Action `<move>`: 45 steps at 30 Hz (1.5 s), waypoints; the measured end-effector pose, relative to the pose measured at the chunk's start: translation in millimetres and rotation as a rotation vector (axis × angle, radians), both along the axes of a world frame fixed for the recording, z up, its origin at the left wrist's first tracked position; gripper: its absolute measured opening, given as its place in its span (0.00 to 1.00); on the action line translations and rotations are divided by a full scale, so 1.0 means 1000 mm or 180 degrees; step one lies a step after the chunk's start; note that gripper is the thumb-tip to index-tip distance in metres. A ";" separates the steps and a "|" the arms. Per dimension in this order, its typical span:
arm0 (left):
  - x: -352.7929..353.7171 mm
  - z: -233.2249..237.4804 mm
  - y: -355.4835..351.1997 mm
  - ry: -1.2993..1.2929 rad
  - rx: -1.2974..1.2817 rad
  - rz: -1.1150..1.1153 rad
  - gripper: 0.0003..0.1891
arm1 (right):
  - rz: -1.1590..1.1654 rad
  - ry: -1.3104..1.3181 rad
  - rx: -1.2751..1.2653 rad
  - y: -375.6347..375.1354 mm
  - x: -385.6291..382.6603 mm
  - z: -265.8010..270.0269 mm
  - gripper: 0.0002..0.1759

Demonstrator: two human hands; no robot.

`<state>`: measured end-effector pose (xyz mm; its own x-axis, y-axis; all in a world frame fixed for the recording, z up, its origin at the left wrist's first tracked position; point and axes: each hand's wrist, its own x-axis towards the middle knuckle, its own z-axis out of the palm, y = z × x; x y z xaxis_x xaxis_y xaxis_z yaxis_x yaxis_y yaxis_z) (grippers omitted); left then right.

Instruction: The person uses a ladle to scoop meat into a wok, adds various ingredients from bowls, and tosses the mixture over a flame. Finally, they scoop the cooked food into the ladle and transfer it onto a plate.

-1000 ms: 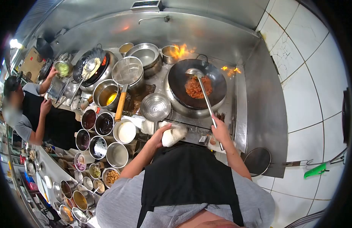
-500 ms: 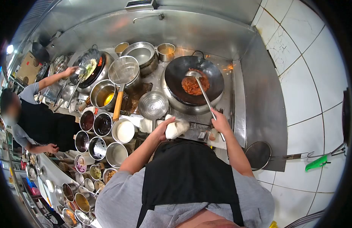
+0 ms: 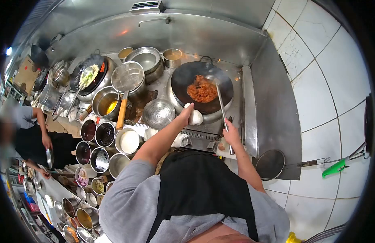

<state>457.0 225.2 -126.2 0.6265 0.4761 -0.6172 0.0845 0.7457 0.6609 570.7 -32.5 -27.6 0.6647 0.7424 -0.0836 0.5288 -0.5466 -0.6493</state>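
A black wok point(image 3: 181, 75) sits on the burner before me, with chunky red-orange food point(image 3: 200, 90) in it and a little steam rising. My left hand point(image 3: 185, 116) is closed on a folded white cloth point(image 3: 196, 118) at the wok's near edge; whether a wok handle lies under the cloth is hidden. In my right hand point(image 3: 231, 133) is the long handle of a metal ladle point(image 3: 221, 99), its blurred head in the wok at the right side of the food.
Left of the wok are a perforated strainer point(image 3: 159, 114), a wooden-handled mesh skimmer point(image 3: 128, 76) and pots of sauces point(image 3: 128, 141). A second wok point(image 3: 81, 73) holds pale food. A co-worker point(image 3: 35, 139) stands at the left. A round sieve point(image 3: 270, 164) hangs at the right.
My left hand and the cloth have moved up to the wok's edge. The ladle head has shifted right off the food. The co-worker's arm has drawn back from the second wok.
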 end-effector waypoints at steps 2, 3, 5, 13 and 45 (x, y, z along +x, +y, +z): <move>0.013 -0.006 0.001 0.0304 -0.0184 -0.0074 0.29 | 0.0089 -0.0056 0.0089 -0.008 0.000 -0.005 0.32; 0.015 0.004 -0.002 0.0314 -0.0232 0.0031 0.26 | 0.0266 0.0301 0.0491 -0.014 -0.001 -0.004 0.33; 0.024 -0.008 0.001 0.0447 -0.0173 0.0061 0.23 | 0.0413 0.0620 0.0565 -0.023 -0.019 0.026 0.34; -0.014 0.038 -0.060 -0.0038 -0.0588 0.0667 0.17 | 0.0467 0.2920 0.0135 -0.101 -0.068 0.167 0.36; -0.018 0.039 -0.050 -0.0087 -0.1064 -0.0050 0.16 | 0.1029 0.0146 -0.0473 -0.042 -0.039 0.079 0.33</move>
<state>438.7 175.3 -87.7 0.6506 0.2401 -0.7205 0.0835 0.9203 0.3821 532.0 -74.8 51.4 0.3904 0.8913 -0.2308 0.6620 -0.4460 -0.6024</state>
